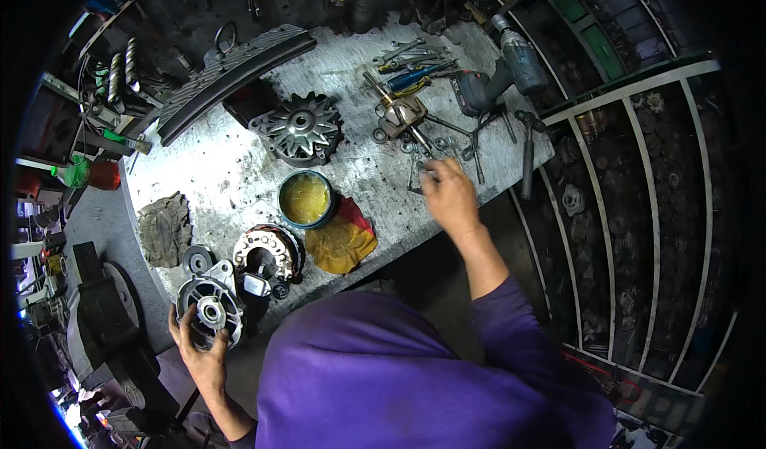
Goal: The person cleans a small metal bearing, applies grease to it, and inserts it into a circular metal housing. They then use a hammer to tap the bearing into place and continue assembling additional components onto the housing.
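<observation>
My left hand (206, 363) grips the lower rim of a round metal alternator end housing (211, 291), fingers at its left side and thumb on its front. The housing is tilted up at the table's near left edge. My right hand (452, 200) is over the right part of the table, its fingers closed in a pinch. What they hold is too small and dark to make out. Small bolts and rings (416, 162) lie just beyond those fingers, below a metal shaft with a squarish block (401, 116). A rectifier with a U-shaped plate (266, 251) sits right of the housing.
An alternator body with a finned fan (301, 126) stands mid-table. Nearer are a tub of yellowish grease (306, 199) and a red-yellow cloth (345, 240). A cordless impact wrench (515, 62), hammer (527, 155) and several spanners (408, 53) lie at right. A grey rag (165, 227) lies left.
</observation>
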`<state>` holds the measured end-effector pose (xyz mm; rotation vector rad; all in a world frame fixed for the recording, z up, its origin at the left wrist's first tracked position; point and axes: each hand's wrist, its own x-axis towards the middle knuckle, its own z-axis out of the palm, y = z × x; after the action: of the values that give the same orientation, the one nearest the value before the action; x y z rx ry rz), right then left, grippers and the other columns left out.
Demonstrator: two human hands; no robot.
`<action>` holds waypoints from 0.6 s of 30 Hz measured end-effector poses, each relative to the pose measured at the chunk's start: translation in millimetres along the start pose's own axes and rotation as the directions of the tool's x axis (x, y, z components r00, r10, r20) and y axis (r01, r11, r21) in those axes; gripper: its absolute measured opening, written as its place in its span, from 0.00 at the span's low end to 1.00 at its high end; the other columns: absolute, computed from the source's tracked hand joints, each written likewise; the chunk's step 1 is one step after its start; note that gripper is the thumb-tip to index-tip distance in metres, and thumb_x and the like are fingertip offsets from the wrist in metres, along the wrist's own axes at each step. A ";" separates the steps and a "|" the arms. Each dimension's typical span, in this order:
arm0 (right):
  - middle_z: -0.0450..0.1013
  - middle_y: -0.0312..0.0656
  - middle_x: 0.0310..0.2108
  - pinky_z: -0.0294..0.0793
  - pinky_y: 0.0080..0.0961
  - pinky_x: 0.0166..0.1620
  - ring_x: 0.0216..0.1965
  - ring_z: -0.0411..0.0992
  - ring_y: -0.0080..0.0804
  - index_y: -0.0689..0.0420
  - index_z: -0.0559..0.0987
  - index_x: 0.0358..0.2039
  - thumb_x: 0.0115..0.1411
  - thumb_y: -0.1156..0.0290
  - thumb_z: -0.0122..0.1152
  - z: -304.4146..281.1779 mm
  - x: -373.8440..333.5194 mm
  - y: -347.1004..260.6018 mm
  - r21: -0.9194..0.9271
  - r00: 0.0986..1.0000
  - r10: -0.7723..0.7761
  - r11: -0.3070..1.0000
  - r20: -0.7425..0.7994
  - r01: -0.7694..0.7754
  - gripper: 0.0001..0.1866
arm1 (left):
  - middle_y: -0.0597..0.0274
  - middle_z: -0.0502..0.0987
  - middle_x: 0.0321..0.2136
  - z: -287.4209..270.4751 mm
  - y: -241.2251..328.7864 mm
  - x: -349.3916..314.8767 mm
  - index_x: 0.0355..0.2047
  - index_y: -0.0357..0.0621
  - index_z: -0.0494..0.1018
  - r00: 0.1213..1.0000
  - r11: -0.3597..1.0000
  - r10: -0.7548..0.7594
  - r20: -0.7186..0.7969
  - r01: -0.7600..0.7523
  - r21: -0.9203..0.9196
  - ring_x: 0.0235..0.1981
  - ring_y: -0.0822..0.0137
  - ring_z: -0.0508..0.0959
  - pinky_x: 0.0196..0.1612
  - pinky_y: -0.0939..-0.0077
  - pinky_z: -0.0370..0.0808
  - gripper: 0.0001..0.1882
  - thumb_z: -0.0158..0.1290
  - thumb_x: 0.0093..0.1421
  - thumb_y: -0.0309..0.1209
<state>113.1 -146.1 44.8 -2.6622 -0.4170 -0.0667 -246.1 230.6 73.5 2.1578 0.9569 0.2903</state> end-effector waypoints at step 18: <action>0.79 0.47 0.44 0.78 0.42 0.53 0.48 0.79 0.51 0.59 0.87 0.48 0.65 0.70 0.66 17.5 39.9 77.6 0.034 0.992 -0.051 0.998 0.118 0.047 0.13 | 0.48 0.60 0.76 -9.0 5.7 1.9 0.60 0.46 0.77 0.996 0.946 0.083 0.031 -0.088 0.311 0.75 0.41 0.61 0.76 0.48 0.59 0.39 0.70 0.43 0.28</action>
<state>174.2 -193.8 1.0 -2.6333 -0.5181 0.0838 -245.9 234.3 83.7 2.4907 0.9523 0.1689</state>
